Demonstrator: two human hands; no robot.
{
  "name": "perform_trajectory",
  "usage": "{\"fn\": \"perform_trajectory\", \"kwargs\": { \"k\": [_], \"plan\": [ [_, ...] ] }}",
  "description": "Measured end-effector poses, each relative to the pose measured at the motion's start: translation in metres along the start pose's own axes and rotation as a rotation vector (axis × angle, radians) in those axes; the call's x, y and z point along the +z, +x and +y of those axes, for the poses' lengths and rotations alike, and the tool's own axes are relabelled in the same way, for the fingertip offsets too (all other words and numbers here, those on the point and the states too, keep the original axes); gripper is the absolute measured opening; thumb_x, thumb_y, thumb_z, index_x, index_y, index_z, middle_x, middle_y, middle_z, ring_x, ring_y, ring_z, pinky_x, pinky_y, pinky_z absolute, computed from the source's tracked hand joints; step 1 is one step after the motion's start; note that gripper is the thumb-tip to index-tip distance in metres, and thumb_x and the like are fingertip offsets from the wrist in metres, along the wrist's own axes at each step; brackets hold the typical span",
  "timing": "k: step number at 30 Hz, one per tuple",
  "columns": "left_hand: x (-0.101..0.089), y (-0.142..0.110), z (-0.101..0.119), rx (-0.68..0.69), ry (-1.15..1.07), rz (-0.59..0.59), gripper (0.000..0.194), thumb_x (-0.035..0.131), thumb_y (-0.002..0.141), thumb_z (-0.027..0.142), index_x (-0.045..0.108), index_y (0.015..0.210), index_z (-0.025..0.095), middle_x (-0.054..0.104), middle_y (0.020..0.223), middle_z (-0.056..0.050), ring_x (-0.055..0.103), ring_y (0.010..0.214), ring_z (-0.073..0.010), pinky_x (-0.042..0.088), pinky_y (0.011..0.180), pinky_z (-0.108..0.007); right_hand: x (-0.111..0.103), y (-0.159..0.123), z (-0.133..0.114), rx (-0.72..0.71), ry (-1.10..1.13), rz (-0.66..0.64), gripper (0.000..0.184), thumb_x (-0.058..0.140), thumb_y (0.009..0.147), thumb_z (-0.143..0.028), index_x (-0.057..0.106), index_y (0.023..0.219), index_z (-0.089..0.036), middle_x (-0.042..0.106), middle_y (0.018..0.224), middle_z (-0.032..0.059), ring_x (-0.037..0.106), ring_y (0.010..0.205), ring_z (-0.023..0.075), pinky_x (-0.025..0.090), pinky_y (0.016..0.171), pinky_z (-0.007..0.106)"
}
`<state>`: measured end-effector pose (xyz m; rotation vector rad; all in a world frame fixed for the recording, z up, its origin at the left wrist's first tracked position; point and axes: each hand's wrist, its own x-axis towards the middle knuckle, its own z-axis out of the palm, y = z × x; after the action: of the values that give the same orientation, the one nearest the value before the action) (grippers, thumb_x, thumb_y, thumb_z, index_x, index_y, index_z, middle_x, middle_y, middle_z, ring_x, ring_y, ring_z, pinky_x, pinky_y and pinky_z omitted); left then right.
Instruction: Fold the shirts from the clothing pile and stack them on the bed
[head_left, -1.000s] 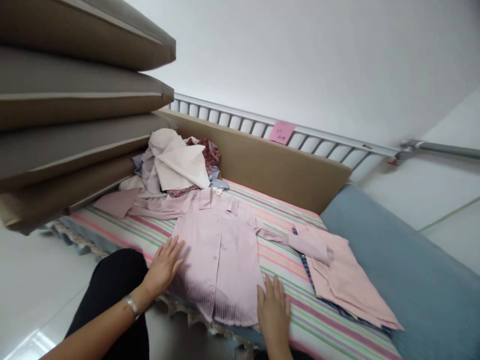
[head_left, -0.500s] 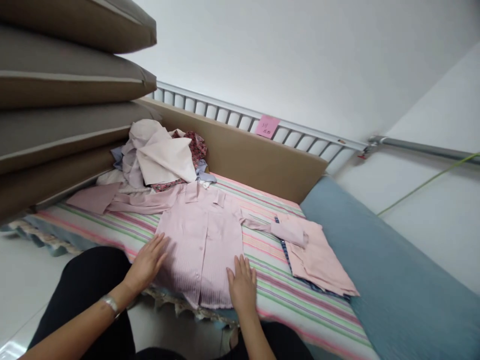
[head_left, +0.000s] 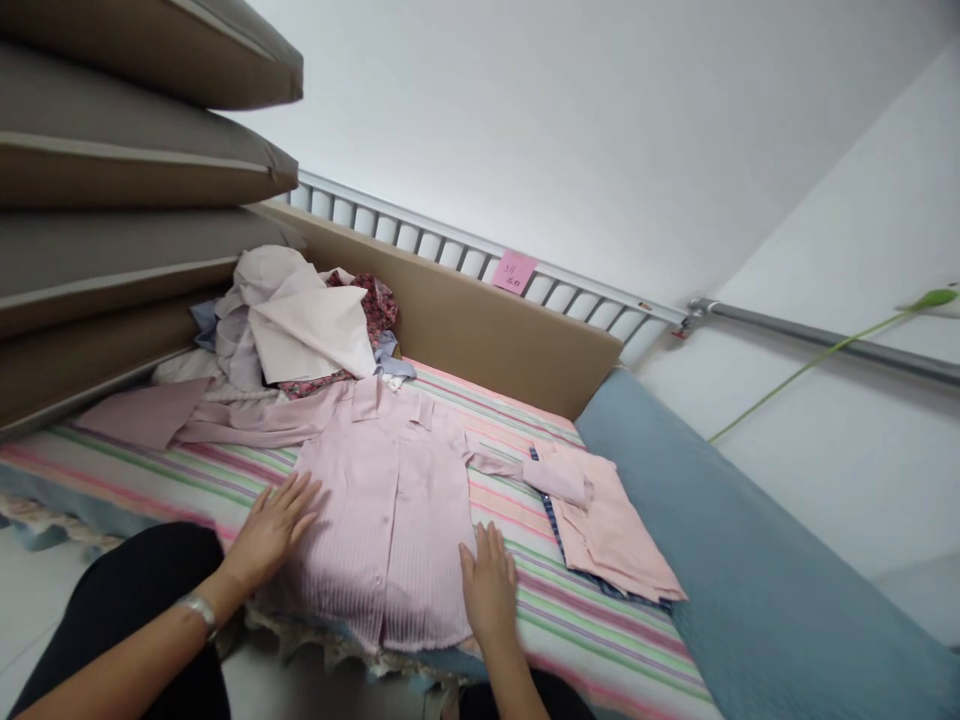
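Note:
A pale pink button-up shirt (head_left: 390,520) lies spread face up on the striped sheet (head_left: 517,500), collar away from me and both sleeves stretched out sideways. My left hand (head_left: 274,525) rests by the shirt's left edge, fingers spread. At the opposite edge, near the hem, my right hand (head_left: 489,580) lies flat with its fingers extended. Neither hand grips the cloth. The shirt's right sleeve ends on top of a folded peach garment (head_left: 611,530), which has dark blue patterned cloth under it.
A heap of crumpled clothes (head_left: 307,325) sits at the back left beside stacked grey-brown cushions (head_left: 142,180). Behind the bed stand a brown board (head_left: 480,310) and a white radiator (head_left: 450,250) with a pink note (head_left: 514,271). A blue padded surface (head_left: 750,540) borders the right.
The view has shifted, so the scene sits slightly farther left. My left hand has slid outward a little from the shirt's edge; my right hand stays near the other edge.

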<state>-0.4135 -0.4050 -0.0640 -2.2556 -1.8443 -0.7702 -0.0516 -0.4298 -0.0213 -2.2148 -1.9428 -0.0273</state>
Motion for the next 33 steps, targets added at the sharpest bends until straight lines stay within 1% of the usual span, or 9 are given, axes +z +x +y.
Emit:
{"fn": "perform_trajectory", "kwargs": {
  "k": [6, 8, 10, 17, 22, 24, 27, 29, 33],
  "plan": [
    [0.009, 0.024, -0.02, -0.076, 0.055, -0.069, 0.046, 0.044, 0.088, 0.043, 0.053, 0.129, 0.025, 0.046, 0.141, -0.01, 0.035, 0.133, -0.0308, 0.022, 0.107, -0.054, -0.008, 0.03, -0.073, -0.201, 0.157, -0.033, 0.059, 0.024, 0.093, -0.047, 0.035, 0.141, -0.015, 0.028, 0.15, 0.0089, 0.021, 0.14, 0.023, 0.018, 0.113, 0.042],
    [0.013, 0.023, -0.02, -0.068, 0.07, -0.083, 0.047, 0.046, 0.088, 0.043, 0.053, 0.13, 0.025, 0.046, 0.141, -0.009, 0.035, 0.133, -0.0309, 0.019, 0.108, -0.054, -0.001, 0.045, -0.086, -0.225, 0.167, -0.068, 0.059, 0.025, 0.092, -0.047, 0.035, 0.14, -0.015, 0.029, 0.149, 0.0086, 0.021, 0.139, 0.0226, 0.018, 0.113, 0.042],
    [0.015, 0.022, -0.019, -0.064, 0.088, -0.088, 0.047, 0.046, 0.087, 0.044, 0.052, 0.13, 0.025, 0.045, 0.141, -0.01, 0.036, 0.133, -0.0308, 0.02, 0.108, -0.053, 0.01, 0.061, -0.084, -0.225, 0.146, -0.096, 0.058, 0.026, 0.092, -0.046, 0.036, 0.14, -0.014, 0.029, 0.149, 0.0092, 0.022, 0.139, 0.0226, 0.016, 0.113, 0.043],
    [0.008, 0.023, -0.015, -0.088, 0.124, -0.138, 0.048, 0.044, 0.088, 0.044, 0.051, 0.132, 0.025, 0.044, 0.142, -0.01, 0.037, 0.132, -0.0305, 0.021, 0.107, -0.053, 0.039, 0.099, -0.023, -0.047, -0.002, -0.071, 0.061, 0.026, 0.092, -0.048, 0.034, 0.141, -0.013, 0.028, 0.149, 0.0096, 0.021, 0.14, 0.0246, 0.015, 0.112, 0.046],
    [0.011, 0.022, -0.018, -0.082, 0.143, -0.136, 0.05, 0.043, 0.087, 0.044, 0.051, 0.132, 0.024, 0.043, 0.142, -0.01, 0.036, 0.133, -0.0308, 0.02, 0.107, -0.053, 0.034, 0.097, -0.016, -0.036, 0.037, -0.045, 0.058, 0.03, 0.091, -0.046, 0.037, 0.139, -0.014, 0.03, 0.149, 0.0107, 0.022, 0.139, 0.0258, 0.015, 0.112, 0.048],
    [0.017, 0.021, -0.022, -0.074, 0.137, -0.131, 0.052, 0.043, 0.085, 0.045, 0.051, 0.132, 0.024, 0.043, 0.142, -0.01, 0.035, 0.133, -0.0316, 0.02, 0.107, -0.053, 0.027, 0.098, -0.015, -0.042, 0.133, -0.037, 0.056, 0.038, 0.089, -0.043, 0.043, 0.136, -0.013, 0.035, 0.146, 0.0119, 0.026, 0.138, 0.0264, 0.018, 0.112, 0.047],
    [0.025, 0.02, -0.028, -0.057, 0.127, -0.126, 0.054, 0.043, 0.083, 0.046, 0.051, 0.132, 0.024, 0.043, 0.142, -0.009, 0.033, 0.134, -0.0324, 0.019, 0.108, -0.054, 0.008, 0.105, 0.004, -0.029, 0.273, 0.001, 0.048, 0.046, 0.084, -0.036, 0.055, 0.126, -0.014, 0.05, 0.137, 0.0094, 0.042, 0.129, 0.0207, 0.028, 0.108, 0.033],
    [0.027, 0.019, -0.03, -0.053, 0.123, -0.131, 0.053, 0.043, 0.083, 0.044, 0.052, 0.131, 0.024, 0.043, 0.143, -0.008, 0.031, 0.135, -0.0319, 0.018, 0.109, -0.054, -0.011, 0.112, 0.031, 0.042, 0.298, 0.057, 0.043, 0.041, 0.085, -0.033, 0.059, 0.121, -0.016, 0.059, 0.127, 0.0075, 0.052, 0.118, 0.0164, 0.035, 0.101, 0.025],
    [0.025, 0.02, -0.029, -0.069, 0.112, -0.144, 0.054, 0.045, 0.081, 0.047, 0.054, 0.129, 0.024, 0.045, 0.141, -0.007, 0.033, 0.134, -0.0324, 0.017, 0.11, -0.054, -0.056, 0.128, 0.101, 0.302, 0.276, 0.178, 0.047, 0.032, 0.087, -0.034, 0.057, 0.121, -0.013, 0.068, 0.108, 0.0117, 0.065, 0.094, 0.0188, 0.048, 0.082, 0.028]
  ]
}}
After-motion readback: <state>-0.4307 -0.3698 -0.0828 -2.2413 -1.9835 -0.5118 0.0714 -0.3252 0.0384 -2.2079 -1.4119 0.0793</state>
